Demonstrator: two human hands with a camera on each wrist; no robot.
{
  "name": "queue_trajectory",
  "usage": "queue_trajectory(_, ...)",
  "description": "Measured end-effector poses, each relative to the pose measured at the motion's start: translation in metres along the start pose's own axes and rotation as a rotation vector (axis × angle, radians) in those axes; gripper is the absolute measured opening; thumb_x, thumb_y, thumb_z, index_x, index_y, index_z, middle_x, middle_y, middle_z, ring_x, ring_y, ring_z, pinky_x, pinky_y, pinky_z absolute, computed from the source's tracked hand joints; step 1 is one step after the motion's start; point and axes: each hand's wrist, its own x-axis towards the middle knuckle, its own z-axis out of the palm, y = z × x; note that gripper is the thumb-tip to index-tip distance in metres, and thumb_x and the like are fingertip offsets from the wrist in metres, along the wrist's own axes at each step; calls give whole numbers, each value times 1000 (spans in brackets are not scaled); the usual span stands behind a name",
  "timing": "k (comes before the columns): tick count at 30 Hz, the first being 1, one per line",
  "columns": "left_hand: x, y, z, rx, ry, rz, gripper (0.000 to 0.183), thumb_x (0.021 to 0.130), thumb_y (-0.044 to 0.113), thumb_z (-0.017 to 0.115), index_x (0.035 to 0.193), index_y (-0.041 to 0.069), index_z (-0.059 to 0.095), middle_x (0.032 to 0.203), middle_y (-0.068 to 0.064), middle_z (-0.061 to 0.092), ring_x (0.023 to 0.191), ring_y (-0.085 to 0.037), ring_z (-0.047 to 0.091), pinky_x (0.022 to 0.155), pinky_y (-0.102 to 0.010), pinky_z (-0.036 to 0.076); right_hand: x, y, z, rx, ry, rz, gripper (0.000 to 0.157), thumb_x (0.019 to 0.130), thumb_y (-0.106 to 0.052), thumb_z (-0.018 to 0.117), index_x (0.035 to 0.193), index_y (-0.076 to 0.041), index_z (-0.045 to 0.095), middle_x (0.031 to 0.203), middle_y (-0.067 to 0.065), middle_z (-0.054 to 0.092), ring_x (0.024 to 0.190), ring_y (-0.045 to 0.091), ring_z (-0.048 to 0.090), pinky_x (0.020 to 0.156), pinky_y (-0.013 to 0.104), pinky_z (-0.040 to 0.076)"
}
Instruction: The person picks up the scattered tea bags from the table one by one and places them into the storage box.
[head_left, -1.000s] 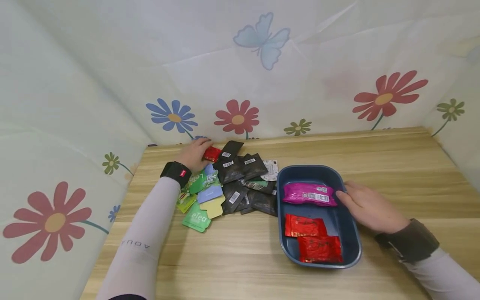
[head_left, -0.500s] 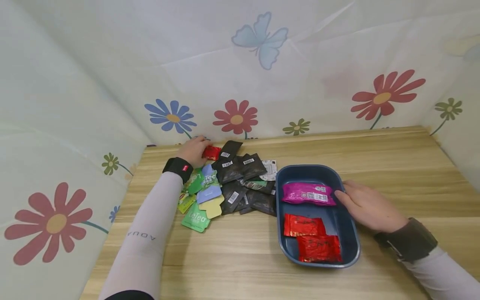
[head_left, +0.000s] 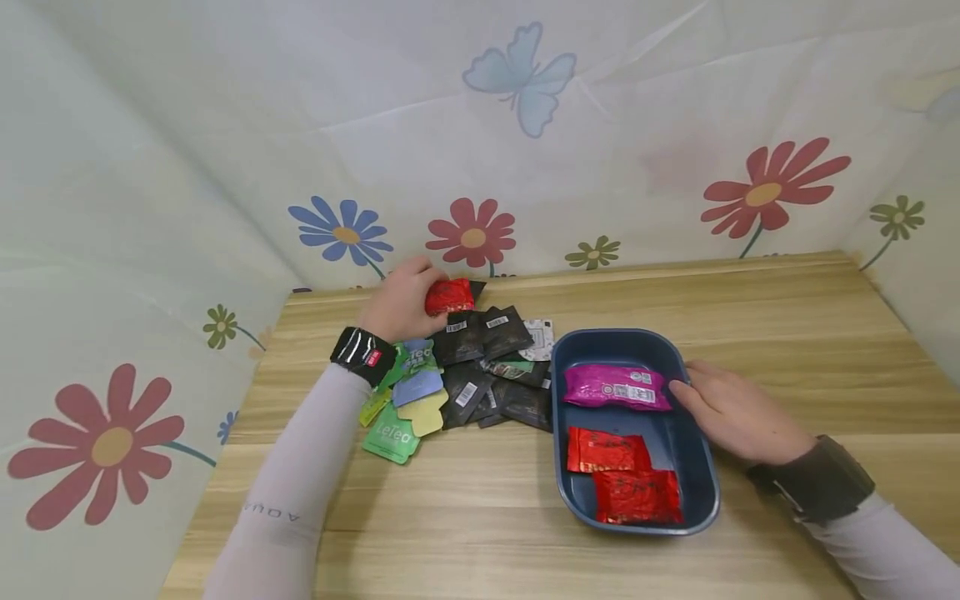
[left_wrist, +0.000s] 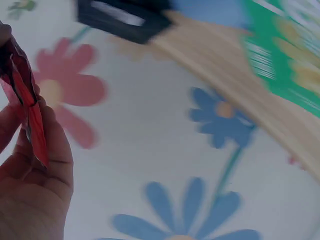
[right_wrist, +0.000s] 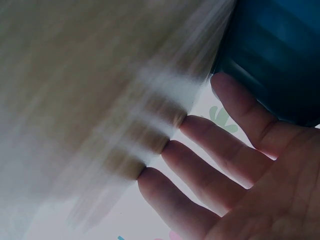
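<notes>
In the head view my left hand (head_left: 401, 302) pinches a shiny red packet (head_left: 450, 295) above the back of the packet pile. The left wrist view shows this packet (left_wrist: 30, 107) edge-on between the thumb and fingers. My right hand (head_left: 742, 412) lies along the right side of a dark blue tray (head_left: 561, 467), its thumb against the rim. Seen by the right wrist camera, the fingers (right_wrist: 190, 180) are fairly straight, with the tray (right_wrist: 275, 55) beside them. A magenta packet (head_left: 618, 387) and two overlapping red packets (head_left: 637, 497) lie inside the tray.
Several black packets (head_left: 521, 406) overlap left of the tray, with a white patterned packet (head_left: 542, 340) behind. Nearer the left forearm are a green packet (head_left: 393, 433), a yellow one (head_left: 425, 412) and a blue one (head_left: 417, 386). Flower-printed cloth (head_left: 637, 150) walls in the wooden table (head_left: 480, 533).
My left hand has raised the red packet from the pile's back left corner and moved it slightly right, over a black packet. The right hand and tray stay put.
</notes>
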Motion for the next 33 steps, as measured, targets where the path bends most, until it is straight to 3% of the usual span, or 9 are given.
queue_trajectory(8, -9, 83, -18, -116, 166, 164, 57, 77, 34, 84, 126, 8, 71, 109, -5, 61, 101, -20, 58, 83, -34, 59, 0, -1, 0, 3, -12, 7, 57, 109, -40, 44, 142, 5, 57, 132, 24, 66, 119, 44, 65, 97, 64, 54)
queue_trajectory(14, -20, 141, -28, -199, 177, 276, 53, 79, 34, 83, 124, 10, 71, 111, -1, 61, 101, -13, 57, 82, -27, 56, 0, -2, -1, -2, -10, 4, 56, 109, -39, 45, 141, 5, 57, 132, 24, 67, 119, 44, 65, 97, 64, 53)
queue_trajectory(19, -29, 182, -28, -277, 148, 362, 53, 79, 36, 83, 124, 11, 71, 109, 1, 60, 100, -9, 55, 83, -21, 52, -1, -1, -1, -5, -13, 9, 59, 110, -40, 44, 142, 8, 56, 135, 28, 64, 123, 48, 62, 100, 66, 50)
queue_trajectory(26, -38, 221, -23, -317, 96, 470, 55, 79, 39, 82, 125, 10, 71, 107, 2, 60, 97, -7, 53, 81, -11, 47, 0, 0, -1, 25, 6, -8, 53, 110, -40, 44, 137, 3, 60, 126, 20, 70, 115, 40, 68, 95, 63, 55)
queue_trajectory(33, -43, 235, -23, -238, 37, 503, 53, 85, 46, 76, 127, 14, 69, 109, 5, 56, 98, -4, 49, 85, -10, 44, 1, 0, -2, 16, 0, 0, 51, 109, -39, 46, 135, 3, 61, 123, 19, 70, 111, 39, 69, 92, 63, 56)
